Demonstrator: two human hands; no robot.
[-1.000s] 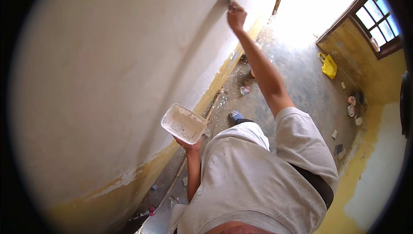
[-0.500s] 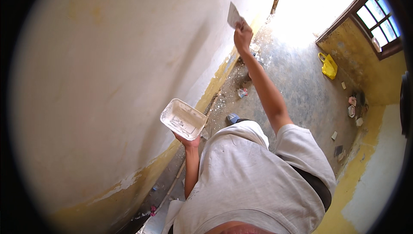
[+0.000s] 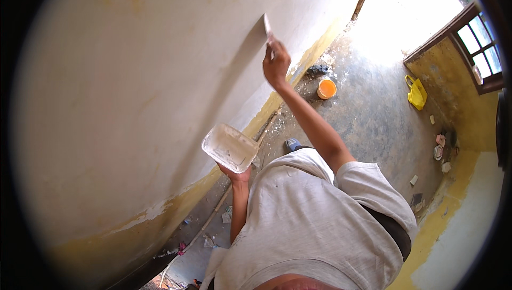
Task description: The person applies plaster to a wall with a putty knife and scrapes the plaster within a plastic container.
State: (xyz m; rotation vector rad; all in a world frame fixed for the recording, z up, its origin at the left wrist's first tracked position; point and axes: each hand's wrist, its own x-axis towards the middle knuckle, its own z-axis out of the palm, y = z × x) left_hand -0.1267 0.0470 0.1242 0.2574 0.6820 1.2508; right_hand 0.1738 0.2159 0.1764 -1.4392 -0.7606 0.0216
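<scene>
Since half a second ago the right hand (image 3: 276, 66) has come over to my left and brought the scraper (image 3: 267, 26) back to the wall, where the earlier frame had the blade angled clear of it; my view has shifted too, and an orange-lined bucket (image 3: 322, 95) now shows clear of the forearm.

Working across from the left, I see the broad pale wall (image 3: 122, 114) fill that side, with faint yellowish stains near its top and a peeling yellow band (image 3: 154, 231) along its foot. A thin pole (image 3: 213, 216) lies on the floor close to that band.

Next comes the left hand (image 3: 236, 175), cupped beneath a white rectangular tub (image 3: 226, 136) and supporting it just beside the wall. The tub is tilted so I can look into it, and pale paste is smeared around its inside.

Further right, the right hand is closed around the scraper. I see the blade nearly edge-on, its upper tip meeting its own shadow on the wall.

Below that arm a blue-grey shoe (image 3: 292, 144) shows on the floor. Beyond the forearm stands the bucket, near a dark bundle (image 3: 318, 70). Farther right I have a yellow bag (image 3: 417, 95) on the floor, and last the dark-framed window (image 3: 481, 50).
</scene>
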